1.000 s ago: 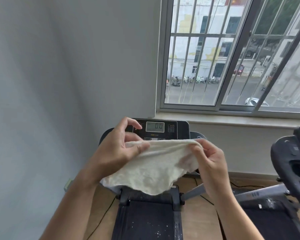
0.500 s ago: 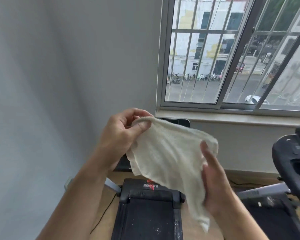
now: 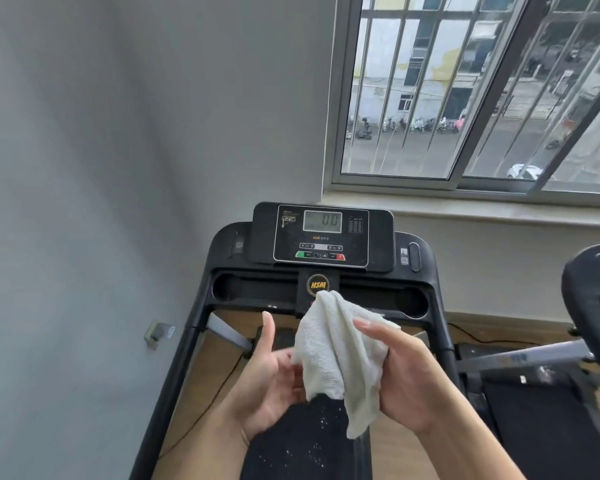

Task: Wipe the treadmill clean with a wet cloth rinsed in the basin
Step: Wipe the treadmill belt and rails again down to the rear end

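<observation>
Spread before, the cloth [image 3: 333,351] is now gripped bunched by the right hand [image 3: 413,386], left hand [image 3: 267,386] relaxed, readied for wiping.

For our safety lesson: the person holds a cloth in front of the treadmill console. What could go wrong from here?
1. The console display reads 0.0, so it seems powered; a wet cloth might seep into it or press the green button.
2. White specks on the belt could smear rather than lift.

Off-white ribbed cloth [image 3: 336,355], black treadmill [image 3: 264,237] with a white-speckled belt [image 3: 291,448], grey wall [image 3: 118,168].
</observation>
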The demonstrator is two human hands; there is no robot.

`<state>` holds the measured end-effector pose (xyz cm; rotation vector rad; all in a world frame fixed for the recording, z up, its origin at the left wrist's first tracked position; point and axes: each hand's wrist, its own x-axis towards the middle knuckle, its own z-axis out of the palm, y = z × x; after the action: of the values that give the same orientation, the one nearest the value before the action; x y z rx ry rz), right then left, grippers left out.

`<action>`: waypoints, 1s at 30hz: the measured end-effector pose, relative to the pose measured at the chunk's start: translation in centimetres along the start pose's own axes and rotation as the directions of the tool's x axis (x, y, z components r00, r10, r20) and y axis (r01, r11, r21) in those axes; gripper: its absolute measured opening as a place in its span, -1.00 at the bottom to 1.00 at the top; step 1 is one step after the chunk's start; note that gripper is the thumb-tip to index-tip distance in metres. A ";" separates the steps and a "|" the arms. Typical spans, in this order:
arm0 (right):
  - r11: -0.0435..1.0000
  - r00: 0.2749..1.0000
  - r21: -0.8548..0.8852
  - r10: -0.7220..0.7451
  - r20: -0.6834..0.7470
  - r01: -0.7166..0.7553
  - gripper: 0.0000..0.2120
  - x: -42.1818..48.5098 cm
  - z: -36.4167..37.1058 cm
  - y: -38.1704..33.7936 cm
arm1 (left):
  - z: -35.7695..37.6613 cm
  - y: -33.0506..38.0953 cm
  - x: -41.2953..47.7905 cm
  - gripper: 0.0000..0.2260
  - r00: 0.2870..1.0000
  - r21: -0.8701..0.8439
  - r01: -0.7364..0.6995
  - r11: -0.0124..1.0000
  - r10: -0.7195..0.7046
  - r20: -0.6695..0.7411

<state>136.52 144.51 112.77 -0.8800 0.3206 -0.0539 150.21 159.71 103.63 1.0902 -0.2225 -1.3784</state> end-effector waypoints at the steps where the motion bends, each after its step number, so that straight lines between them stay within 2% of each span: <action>1: 1.000 1.000 -0.016 0.003 0.005 -0.003 -0.55 0.0 -0.1 0.0 | 0.1 0.0 -0.1 -0.08 0.997 -0.128 -0.076 0.989 0.077 0.007; 3: 0.999 1.000 -0.048 0.011 0.012 -0.011 -0.57 -0.1 -0.5 0.1 | 0.1 0.9 -0.2 -0.32 0.979 -0.295 -0.194 0.936 0.202 -0.003; 5: 0.998 1.000 -0.064 0.022 -0.001 -0.022 -0.55 -0.1 -1.1 0.0 | 0.1 2.0 0.0 -0.50 0.979 -0.214 -0.203 0.956 0.201 -0.029; 6: 0.998 1.000 -0.061 0.023 0.001 -0.023 -0.53 -0.1 -1.4 0.0 | 0.2 2.3 0.2 -0.47 0.985 -0.091 -0.166 0.982 0.161 -0.054; 8: 0.999 0.999 -0.039 0.031 -0.007 -0.032 -0.49 -0.1 -1.7 -0.1 | 0.7 2.4 0.3 -0.22 0.991 0.190 -0.015 0.982 0.040 -0.126; 10: 0.999 0.998 -0.007 0.048 -0.046 -0.048 -0.49 0.0 -2.0 -0.1 | 1.6 1.7 0.1 -0.03 0.990 0.279 0.129 0.951 -0.109 -0.084; 11: 0.998 0.996 0.007 0.061 -0.058 -0.061 -0.49 0.0 -2.1 -0.1 | 2.0 1.2 0.1 -0.02 0.991 0.245 0.132 0.961 -0.130 -0.024; 13: 0.996 0.994 0.019 0.088 -0.060 -0.087 -0.47 -0.1 -2.2 0.0 | 2.7 0.4 0.0 -0.12 0.999 0.024 0.038 0.999 -0.039 0.021; 15: 0.995 0.993 0.012 0.104 -0.061 -0.103 -0.46 -0.2 -2.3 0.0 | 3.0 0.1 0.0 -0.33 0.986 -0.254 -0.163 0.953 0.146 -0.085; 16: 0.994 0.992 0.003 0.105 -0.071 -0.105 -0.48 -0.3 -2.4 0.1 | 3.1 0.2 0.2 -0.46 0.961 -0.317 -0.268 0.910 0.228 -0.158; 17: 0.994 0.991 -0.004 0.104 -0.082 -0.105 -0.49 -0.3 -2.7 0.2 | 2.8 0.5 0.3 -0.59 0.930 -0.287 -0.343 0.894 0.282 -0.235; 18: 0.994 0.990 -0.017 0.102 -0.094 -0.104 -0.51 -0.4 -2.9 0.2 | 2.7 1.0 0.2 -0.69 0.895 -0.170 -0.382 0.908 0.317 -0.314; 21: 0.991 0.985 -0.105 0.071 -0.159 -0.088 -0.60 -0.5 -4.2 0.3 | 2.0 2.6 -0.4 -0.76 0.791 0.199 -0.393 0.898 0.440 -0.425; 26: 0.973 0.952 -0.217 0.006 -0.307 -0.076 -0.66 -0.9 -6.3 0.1 | 1.3 5.1 -2.3 -0.77 0.726 0.432 -0.403 0.807 0.570 -0.385; 30: 0.954 0.920 -0.293 -0.057 -0.388 -0.065 -0.59 -1.1 -7.4 0.1 | 1.3 5.3 -2.9 -0.76 0.703 0.439 -0.424 0.792 0.594 -0.392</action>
<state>133.27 139.22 108.64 -1.1725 0.7228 -0.1843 152.07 160.63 109.47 1.4884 -0.3366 -0.5108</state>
